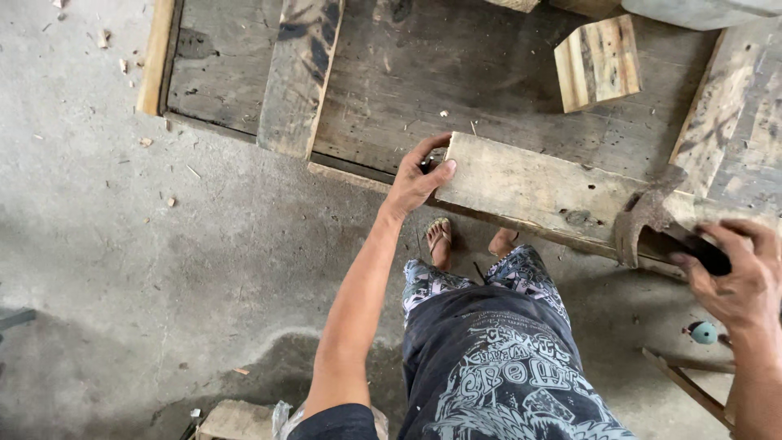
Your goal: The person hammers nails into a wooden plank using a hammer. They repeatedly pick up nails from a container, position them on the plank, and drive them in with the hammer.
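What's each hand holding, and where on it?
Left hand grips the wooden plank at its left end. Right hand holds the claw hammer by its handle.

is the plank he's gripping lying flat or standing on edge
Lying flat: the plank shows its broad face up, the left hand gripping its end.

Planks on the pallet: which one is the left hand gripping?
The pale plank lying crosswise at the near edge; the left hand grips its left end. The dark plank farther back and the short block lie untouched.
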Demonstrator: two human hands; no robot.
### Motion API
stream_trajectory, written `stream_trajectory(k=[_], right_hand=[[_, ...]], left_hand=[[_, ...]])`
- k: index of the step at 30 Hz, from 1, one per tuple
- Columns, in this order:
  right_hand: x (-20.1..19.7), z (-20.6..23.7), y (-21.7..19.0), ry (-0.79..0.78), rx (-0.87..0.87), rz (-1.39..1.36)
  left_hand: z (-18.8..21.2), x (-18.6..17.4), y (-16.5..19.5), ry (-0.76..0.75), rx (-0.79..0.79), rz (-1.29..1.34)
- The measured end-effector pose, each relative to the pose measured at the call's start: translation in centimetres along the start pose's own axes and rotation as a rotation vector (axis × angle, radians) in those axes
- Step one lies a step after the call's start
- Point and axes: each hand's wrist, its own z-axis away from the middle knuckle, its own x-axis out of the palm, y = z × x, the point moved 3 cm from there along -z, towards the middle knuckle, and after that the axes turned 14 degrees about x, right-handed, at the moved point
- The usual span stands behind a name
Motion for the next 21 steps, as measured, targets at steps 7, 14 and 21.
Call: stream_trajectory(k=[7, 14, 21], right_hand=[[1.8, 1.2, 3.0, 0.168, -0.105, 0.129], [3.1, 1.7, 4.3, 0.152, -0.058, 0.094], [3.3, 1.3, 3.4, 0.199, -0.052, 0.163]], left_hand=[[0.5, -3.2, 1.5, 0.629, -0.292, 0.133], [1.8, -1.2, 8.2, 0.552, -0.266, 0.685], [1.6, 1.3, 9.7, 0.462, -0.185, 0.710]])
